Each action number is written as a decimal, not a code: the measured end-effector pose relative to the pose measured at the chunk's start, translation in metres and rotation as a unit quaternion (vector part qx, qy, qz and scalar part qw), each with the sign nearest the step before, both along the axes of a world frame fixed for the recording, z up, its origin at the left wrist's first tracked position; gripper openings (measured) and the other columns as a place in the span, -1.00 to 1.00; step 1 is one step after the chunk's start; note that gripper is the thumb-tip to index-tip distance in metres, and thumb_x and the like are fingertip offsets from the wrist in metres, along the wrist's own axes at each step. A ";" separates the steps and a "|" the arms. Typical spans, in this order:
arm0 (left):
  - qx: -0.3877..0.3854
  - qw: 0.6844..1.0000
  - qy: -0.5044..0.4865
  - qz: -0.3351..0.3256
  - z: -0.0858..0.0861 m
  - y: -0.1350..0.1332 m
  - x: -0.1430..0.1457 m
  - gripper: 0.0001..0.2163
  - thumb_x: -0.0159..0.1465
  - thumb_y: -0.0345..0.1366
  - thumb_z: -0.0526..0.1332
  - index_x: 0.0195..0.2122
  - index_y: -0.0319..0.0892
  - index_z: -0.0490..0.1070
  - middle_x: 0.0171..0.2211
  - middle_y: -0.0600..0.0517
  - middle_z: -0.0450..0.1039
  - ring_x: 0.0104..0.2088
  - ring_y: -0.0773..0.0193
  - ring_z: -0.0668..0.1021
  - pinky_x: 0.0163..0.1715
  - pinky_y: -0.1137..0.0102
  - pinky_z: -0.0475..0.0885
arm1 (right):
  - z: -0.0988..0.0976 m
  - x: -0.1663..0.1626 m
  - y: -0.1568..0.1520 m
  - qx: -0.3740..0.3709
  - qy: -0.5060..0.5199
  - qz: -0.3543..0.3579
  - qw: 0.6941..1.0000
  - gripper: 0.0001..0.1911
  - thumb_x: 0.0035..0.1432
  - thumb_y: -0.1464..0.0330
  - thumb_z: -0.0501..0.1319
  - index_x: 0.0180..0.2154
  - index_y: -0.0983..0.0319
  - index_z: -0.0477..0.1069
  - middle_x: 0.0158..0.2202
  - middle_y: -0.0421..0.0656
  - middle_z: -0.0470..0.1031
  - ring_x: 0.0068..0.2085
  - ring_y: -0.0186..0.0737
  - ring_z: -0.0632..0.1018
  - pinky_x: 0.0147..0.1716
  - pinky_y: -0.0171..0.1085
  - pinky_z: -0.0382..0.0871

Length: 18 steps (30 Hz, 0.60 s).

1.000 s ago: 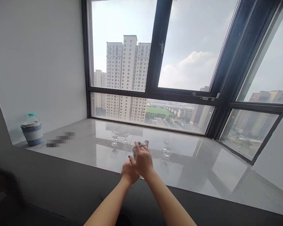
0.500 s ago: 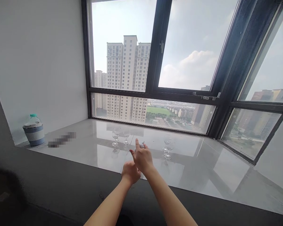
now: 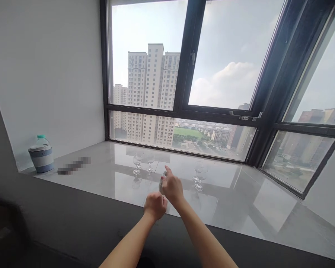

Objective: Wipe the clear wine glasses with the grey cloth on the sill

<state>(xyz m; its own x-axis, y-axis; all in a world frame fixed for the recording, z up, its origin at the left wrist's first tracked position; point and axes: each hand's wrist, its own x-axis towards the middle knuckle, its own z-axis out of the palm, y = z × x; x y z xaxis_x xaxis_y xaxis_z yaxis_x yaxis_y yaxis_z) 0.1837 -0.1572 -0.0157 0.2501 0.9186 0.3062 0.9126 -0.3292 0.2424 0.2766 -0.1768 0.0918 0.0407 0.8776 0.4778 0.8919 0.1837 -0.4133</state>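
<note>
Just over the front edge of the sill, my left hand (image 3: 155,205) is closed in a fist. A pale, rounded glass (image 3: 162,185) rises from it, mostly hidden by my fingers. Above and to the right, my right hand (image 3: 172,185) is closed against the glass with its index finger stretched out. A bit of greyish cloth seems to be in its grip, though little of it shows. Behind my hands stand stemmed glasses (image 3: 136,163) in a group on the left. Two more stemmed glasses (image 3: 199,178) stand to the right.
The shiny grey sill (image 3: 95,182) runs below a dark-framed window (image 3: 212,115). At its left end stands a blue-and-white striped bucket (image 3: 41,159) with a green-capped bottle (image 3: 41,140) at it. A blurred-out dark item (image 3: 74,165) lies beside the bucket.
My right hand has turned and shifted slightly right and down. The grey cloth above its fingers is now hidden, and more of the pale glass shows. My left hand stays nearly in place.
</note>
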 end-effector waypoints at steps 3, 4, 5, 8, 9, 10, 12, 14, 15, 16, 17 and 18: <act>0.008 1.000 -0.010 0.006 -0.001 0.000 0.001 -0.70 0.29 -0.28 0.01 -0.29 -0.27 0.52 -0.32 -0.19 0.52 -0.24 0.10 0.56 -0.22 0.29 0.32 | 0.001 0.003 0.001 0.010 0.048 0.008 0.999 -0.44 0.25 0.35 0.05 0.27 0.30 0.15 -0.35 -0.09 0.58 -0.29 -0.16 0.57 -0.33 -0.33 0.26; 0.008 1.000 -0.014 0.009 -0.001 0.000 0.001 -0.71 0.29 -0.29 0.01 -0.29 -0.27 0.52 -0.32 -0.19 0.53 -0.24 0.10 0.56 -0.22 0.29 0.32 | 0.000 0.003 0.001 0.017 0.066 0.008 0.998 -0.43 0.25 0.34 0.04 0.27 0.31 0.14 -0.39 -0.12 0.57 -0.33 -0.17 0.56 -0.35 -0.33 0.25; 0.007 1.000 -0.018 0.013 -0.001 0.000 0.001 -0.71 0.28 -0.29 0.01 -0.29 -0.27 0.52 -0.31 -0.20 0.53 -0.24 0.09 0.56 -0.21 0.30 0.32 | 0.001 0.003 0.001 0.028 0.082 0.005 0.996 -0.42 0.25 0.33 0.04 0.28 0.31 0.13 -0.43 -0.14 0.56 -0.37 -0.18 0.55 -0.37 -0.33 0.25; -0.006 0.999 -0.039 0.022 0.000 0.001 0.000 -0.71 0.29 -0.29 0.01 -0.20 -0.25 0.51 -0.30 -0.18 0.54 -0.23 0.10 0.56 -0.21 0.31 0.33 | 0.007 0.004 0.000 0.071 0.114 -0.018 0.991 -0.40 0.28 0.28 -0.01 0.30 0.35 0.07 -0.51 -0.18 0.51 -0.46 -0.20 0.51 -0.43 -0.33 0.22; -0.012 0.999 -0.047 0.023 0.001 0.001 0.000 -0.71 0.29 -0.29 0.01 -0.15 -0.23 0.49 -0.29 -0.16 0.54 -0.23 0.10 0.56 -0.21 0.32 0.32 | 0.010 0.004 0.000 0.086 0.115 -0.027 0.989 -0.40 0.29 0.27 -0.03 0.30 0.35 0.06 -0.52 -0.18 0.51 -0.47 -0.20 0.50 -0.45 -0.34 0.21; -0.017 0.998 -0.054 0.023 0.002 0.001 0.000 -0.71 0.29 -0.29 0.01 -0.11 -0.21 0.48 -0.28 -0.14 0.55 -0.22 0.11 0.56 -0.21 0.33 0.32 | 0.015 0.005 -0.001 0.100 0.110 -0.037 0.988 -0.40 0.30 0.26 -0.05 0.31 0.36 0.06 -0.52 -0.17 0.50 -0.48 -0.20 0.49 -0.46 -0.34 0.20; -0.029 0.997 -0.064 0.028 0.004 0.001 0.000 -0.70 0.29 -0.30 0.02 -0.05 -0.17 0.45 -0.26 -0.12 0.55 -0.21 0.12 0.56 -0.20 0.34 0.32 | 0.021 0.009 -0.001 0.126 0.089 -0.059 0.986 -0.41 0.31 0.25 -0.06 0.31 0.34 0.06 -0.49 -0.15 0.51 -0.47 -0.20 0.50 -0.45 -0.34 0.21; -0.037 0.996 -0.071 0.044 0.005 0.002 0.000 -0.70 0.28 -0.31 0.02 -0.03 -0.16 0.43 -0.25 -0.11 0.56 -0.20 0.13 0.57 -0.21 0.34 0.31 | 0.021 0.016 -0.001 0.146 0.061 -0.082 0.984 -0.43 0.33 0.26 -0.06 0.30 0.31 0.08 -0.45 -0.13 0.53 -0.42 -0.19 0.53 -0.42 -0.34 0.24; -0.038 0.995 -0.074 0.049 0.005 0.003 0.000 -0.70 0.28 -0.32 0.02 -0.02 -0.17 0.43 -0.25 -0.12 0.56 -0.21 0.13 0.57 -0.21 0.34 0.31 | 0.017 0.020 0.000 0.150 0.046 -0.093 0.983 -0.44 0.33 0.26 -0.06 0.30 0.30 0.09 -0.42 -0.11 0.54 -0.40 -0.18 0.53 -0.40 -0.34 0.25; -0.037 0.995 -0.078 0.052 0.005 0.004 0.000 -0.70 0.28 -0.32 0.02 -0.03 -0.17 0.43 -0.25 -0.12 0.56 -0.21 0.13 0.57 -0.22 0.34 0.31 | 0.010 0.024 0.001 0.148 0.033 -0.102 0.983 -0.46 0.34 0.27 -0.06 0.29 0.29 0.10 -0.41 -0.10 0.54 -0.39 -0.18 0.54 -0.39 -0.34 0.26; -0.035 0.995 -0.081 0.052 0.005 0.004 0.000 -0.70 0.28 -0.32 0.02 -0.04 -0.18 0.43 -0.25 -0.12 0.56 -0.21 0.12 0.57 -0.22 0.33 0.31 | 0.001 0.028 0.001 0.140 0.022 -0.111 0.984 -0.47 0.34 0.28 -0.06 0.29 0.29 0.11 -0.41 -0.09 0.54 -0.38 -0.17 0.55 -0.39 -0.34 0.27; -0.032 0.995 -0.085 0.049 0.005 0.005 0.000 -0.71 0.29 -0.32 0.01 -0.05 -0.19 0.43 -0.26 -0.12 0.56 -0.22 0.12 0.57 -0.22 0.33 0.32 | -0.010 0.032 0.002 0.126 0.014 -0.118 0.985 -0.48 0.35 0.29 -0.06 0.28 0.30 0.12 -0.41 -0.08 0.54 -0.38 -0.17 0.55 -0.40 -0.34 0.27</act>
